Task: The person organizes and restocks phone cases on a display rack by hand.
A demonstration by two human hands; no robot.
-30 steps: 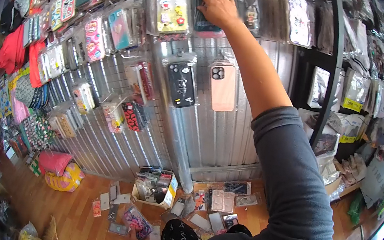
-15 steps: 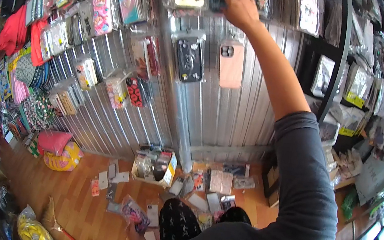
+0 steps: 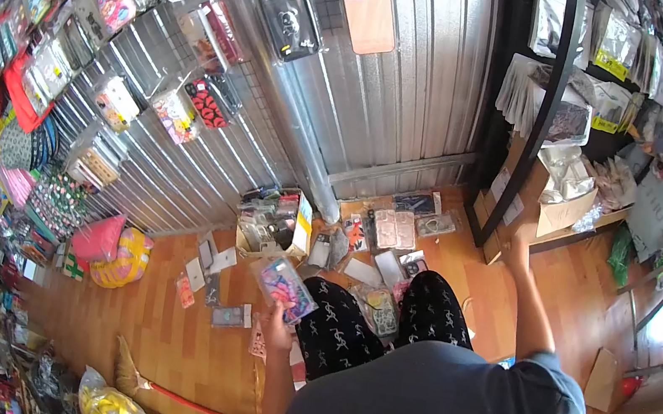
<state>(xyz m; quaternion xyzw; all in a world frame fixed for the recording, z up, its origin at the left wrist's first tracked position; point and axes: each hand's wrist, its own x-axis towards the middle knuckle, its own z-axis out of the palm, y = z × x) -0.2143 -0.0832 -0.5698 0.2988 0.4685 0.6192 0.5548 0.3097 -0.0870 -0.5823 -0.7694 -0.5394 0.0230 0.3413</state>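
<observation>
A phone case with a colourful pink and purple print, in a clear bag [image 3: 286, 288], is pinched in my left hand [image 3: 277, 328] beside my left knee. My right hand [image 3: 519, 240] is low at the right, close to the cardboard boxes at the foot of the black shelf rack [image 3: 514, 194]; its fingers blend into the cardboard behind. On the metal wall hang a black phone case [image 3: 288, 19] and a pink phone case [image 3: 367, 13]. Packaged cases [image 3: 393, 229] lie on the floor in front of my knees.
An open carton [image 3: 302, 233] full of packages stands by the wall post. More bagged cases hang at the left. A broom [image 3: 127, 369] with a red handle and a bag of yellow items [image 3: 108, 406] lie at lower left. An open cardboard box [image 3: 565, 214] sits on the right.
My right hand has come down from the hanging cases at the top to the low boxes at right. My left hand has lifted the bagged case. The view has tilted downward.
</observation>
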